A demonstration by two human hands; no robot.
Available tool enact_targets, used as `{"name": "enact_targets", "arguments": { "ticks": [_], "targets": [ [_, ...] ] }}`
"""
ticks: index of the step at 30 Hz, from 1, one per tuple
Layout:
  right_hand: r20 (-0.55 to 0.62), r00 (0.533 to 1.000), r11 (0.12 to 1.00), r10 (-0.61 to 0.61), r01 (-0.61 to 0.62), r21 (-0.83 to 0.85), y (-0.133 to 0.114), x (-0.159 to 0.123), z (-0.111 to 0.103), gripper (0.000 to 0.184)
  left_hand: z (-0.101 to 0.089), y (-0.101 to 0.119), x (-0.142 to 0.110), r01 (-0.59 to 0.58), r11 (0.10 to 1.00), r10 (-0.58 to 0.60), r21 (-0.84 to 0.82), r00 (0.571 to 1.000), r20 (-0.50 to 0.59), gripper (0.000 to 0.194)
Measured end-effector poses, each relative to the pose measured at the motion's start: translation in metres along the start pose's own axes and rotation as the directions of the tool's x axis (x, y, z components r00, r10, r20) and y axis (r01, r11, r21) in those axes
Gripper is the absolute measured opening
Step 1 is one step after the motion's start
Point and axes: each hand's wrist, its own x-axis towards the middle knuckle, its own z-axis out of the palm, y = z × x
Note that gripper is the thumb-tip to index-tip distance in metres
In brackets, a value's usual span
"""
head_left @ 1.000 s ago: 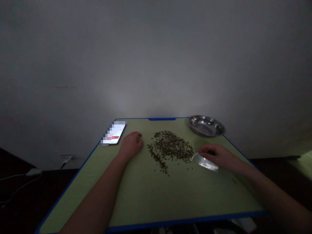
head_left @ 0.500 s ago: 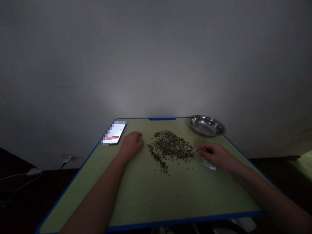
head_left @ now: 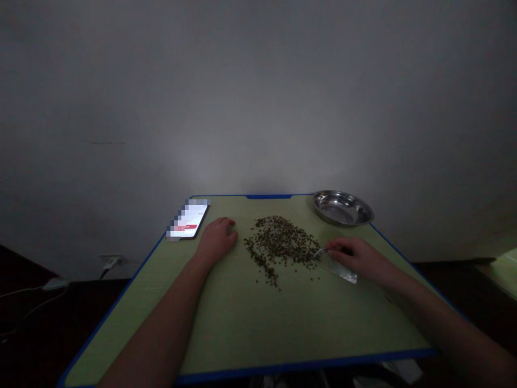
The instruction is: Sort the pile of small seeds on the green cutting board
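On the table, a loose pile of small dark seeds or grains (head_left: pixel 278 241) spreads between my two hands. My left hand (head_left: pixel 217 237) rests just left of the pile, thumb and fingers apart, with nothing in it. To the right, my right hand (head_left: pixel 355 256) pinches the edge of a small clear plastic bag (head_left: pixel 342 271). The bag lies partly beneath that hand, and its curved, shiny edge meets the right side of the pile. Dim light hides how far the bag is open and whether any grains are inside.
A shallow steel bowl (head_left: pixel 343 209) stands at the table's far right corner. At the far left lies a phone (head_left: pixel 191 218) with its screen lit. Blue trim edges the green table (head_left: pixel 242 328), which stands against a grey wall (head_left: pixel 258 108). Cables and a plug (head_left: pixel 111 263) are at left.
The bag's shiny edge at my right fingertips has shifted slightly, now a thin curve near the grains. My left hand stays put.
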Motion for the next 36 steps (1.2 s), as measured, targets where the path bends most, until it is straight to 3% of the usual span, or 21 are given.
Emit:
{"name": "enact_targets", "arguments": {
  "ticks": [18,36],
  "targets": [
    [-0.001,1.000,0.999,-0.020,0.020,0.027,-0.0002,0.0000,0.0035,0.026,0.0052,-0.0047,0.0019,-0.008,1.000,0.008,-0.005,1.000,-0.016,0.035],
    [0.075,0.997,0.997,-0.011,0.006,0.071,-0.0055,-0.0080,0.0042,0.024,0.0024,-0.0023,0.0005,0.000,1.000,0.000,-0.006,1.000,-0.008,0.035]
  ]
}}
